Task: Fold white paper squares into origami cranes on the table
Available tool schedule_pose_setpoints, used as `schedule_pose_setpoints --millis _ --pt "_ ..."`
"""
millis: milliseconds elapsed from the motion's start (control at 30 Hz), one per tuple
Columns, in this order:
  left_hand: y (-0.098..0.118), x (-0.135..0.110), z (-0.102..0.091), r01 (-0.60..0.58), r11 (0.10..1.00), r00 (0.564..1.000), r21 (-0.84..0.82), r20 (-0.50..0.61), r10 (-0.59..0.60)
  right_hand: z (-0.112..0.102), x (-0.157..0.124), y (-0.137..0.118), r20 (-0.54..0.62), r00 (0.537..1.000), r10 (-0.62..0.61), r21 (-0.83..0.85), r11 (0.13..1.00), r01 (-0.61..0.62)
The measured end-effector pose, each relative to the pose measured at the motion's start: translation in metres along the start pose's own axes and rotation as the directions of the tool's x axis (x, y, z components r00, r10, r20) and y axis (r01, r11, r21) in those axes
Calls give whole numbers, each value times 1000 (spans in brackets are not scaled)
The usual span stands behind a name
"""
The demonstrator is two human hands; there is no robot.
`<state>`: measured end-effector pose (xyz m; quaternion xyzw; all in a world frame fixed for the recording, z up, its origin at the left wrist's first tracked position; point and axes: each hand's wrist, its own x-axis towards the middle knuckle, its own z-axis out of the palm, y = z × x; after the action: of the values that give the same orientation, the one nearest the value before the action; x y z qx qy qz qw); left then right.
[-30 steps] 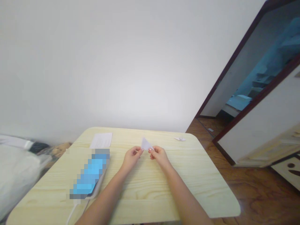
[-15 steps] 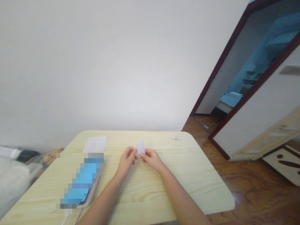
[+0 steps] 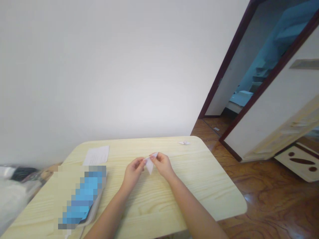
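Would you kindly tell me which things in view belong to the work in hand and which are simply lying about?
In use:
folded white paper, pinched by left hand and right hand

Apparently just lying about:
small folded white piece
white sheet
pixelated blue device

Device: lay at the table's left, its blue top pixelated.
White sheet: lay just beyond it.
Small paper figure: sat near the far right corner.
Door frame: stood dark red.

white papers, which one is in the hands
The pointed piece, held by the left hand and right hand; the flat sheet at back left and the small folded paper at back right lie untouched.
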<state>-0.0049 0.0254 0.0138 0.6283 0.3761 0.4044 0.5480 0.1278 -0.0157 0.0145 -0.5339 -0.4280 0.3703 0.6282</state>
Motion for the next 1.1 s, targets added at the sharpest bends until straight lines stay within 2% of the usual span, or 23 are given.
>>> schedule_pose_setpoints --millis 233,367,533,667,767,1100 --pt "5 -2 -1 -11 999 998 47 -62 13 0 -1 2 12 1000 -23 36 999 23" --pt "9 -3 1 -19 1000 994 -23 -107 17 1 -1 3 6 999 -33 43 999 33" --pt "12 -5 3 -19 996 995 -91 -102 10 2 -3 1 -9 1000 -29 53 998 29" --pt "10 -5 0 -52 997 991 -49 -128 45 4 -4 -3 -5 1000 -18 55 998 18" --pt "10 -5 -2 -75 997 986 -18 -150 72 4 -4 -7 -14 999 34 94 995 -32" --pt "11 -7 3 -2 998 997 -59 -77 -3 0 -4 -13 -83 986 142 180 976 -126"
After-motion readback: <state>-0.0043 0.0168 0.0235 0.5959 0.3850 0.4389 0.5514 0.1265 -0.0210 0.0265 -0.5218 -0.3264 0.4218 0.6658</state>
